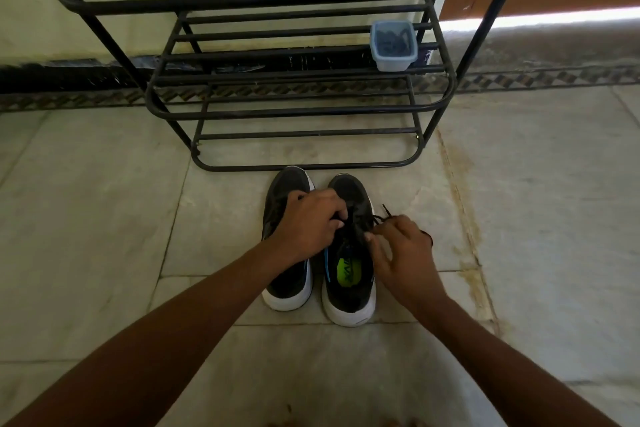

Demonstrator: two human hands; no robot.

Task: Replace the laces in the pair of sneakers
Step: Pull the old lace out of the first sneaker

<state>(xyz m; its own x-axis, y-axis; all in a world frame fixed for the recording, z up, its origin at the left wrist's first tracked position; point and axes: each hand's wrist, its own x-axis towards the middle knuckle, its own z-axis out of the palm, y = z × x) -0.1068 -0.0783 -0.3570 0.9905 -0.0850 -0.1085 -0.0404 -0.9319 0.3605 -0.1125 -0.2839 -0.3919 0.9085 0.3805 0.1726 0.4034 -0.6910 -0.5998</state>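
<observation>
We are early in the job, as far as we can judge. Both sneakers stand side by side on the floor (104, 218), toes pointing at the bottom rail of the shoe rack (301, 107), heels toward us. Our left hand (308, 222) reaches across the left sneaker (287, 291) and its fingers (337, 218) are curled closed at the lacing of the right sneaker (349, 284), apparently pinching the black lace (384, 215) or steadying the tongue; which of the two we cannot tell. Our right hand (401, 253) sits at the right side of the same shoe, thumb and forefinger pinched on a strand of that lace, whose loose end sticks up just beyond the knuckles.

The lace is dark on a dark upper, so we cannot tell how many eyelets are already freed, nor whether this is the old lace coming out or a new one going in. We judge it the old one being undone. The left sneaker's lacing is hidden under our left hand.

On the right end of a rack shelf stands a small plastic tub (393, 45) holding something dark, possibly the spare laces. What seems left: finish this shoe, do the other, thread the replacements.
</observation>
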